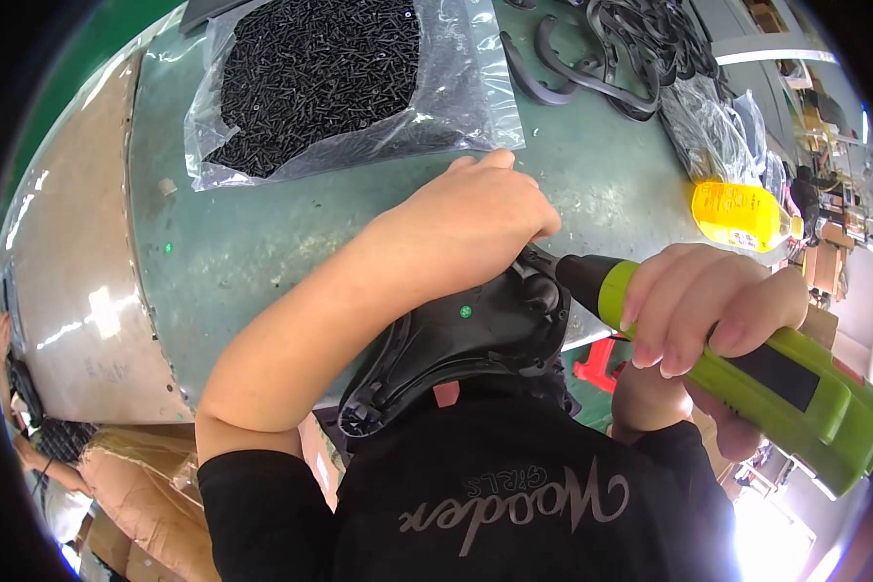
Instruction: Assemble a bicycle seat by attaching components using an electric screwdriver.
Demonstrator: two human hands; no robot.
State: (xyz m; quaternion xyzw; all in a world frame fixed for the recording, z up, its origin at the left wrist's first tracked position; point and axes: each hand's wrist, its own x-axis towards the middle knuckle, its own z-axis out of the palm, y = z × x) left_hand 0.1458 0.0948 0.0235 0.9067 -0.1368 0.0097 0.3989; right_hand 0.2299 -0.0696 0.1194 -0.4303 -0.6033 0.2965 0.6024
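Observation:
My right hand point(713, 306) is wrapped round a green and black electric screwdriver point(795, 388). Its dark nose points left at the upper right edge of a black moulded plastic part point(456, 339). That part rests against my front at the table's near edge, with a small green sticker on it. My left hand point(480, 213) reaches across the part, fingers curled down at its far edge close to the screwdriver's tip. What those fingers hold, if anything, is hidden beneath the hand. Beyond it lies a clear plastic bag point(466, 82) full of small black screws point(320, 73).
Curved black plastic strips point(601, 78) are heaped at the back right of the green table point(233, 242). Nearby are clear plastic wrapping point(703, 121) and a yellow bottle point(737, 215) lying down. A red stool point(599, 364) stands below. Another person's arm point(58, 470) shows far left.

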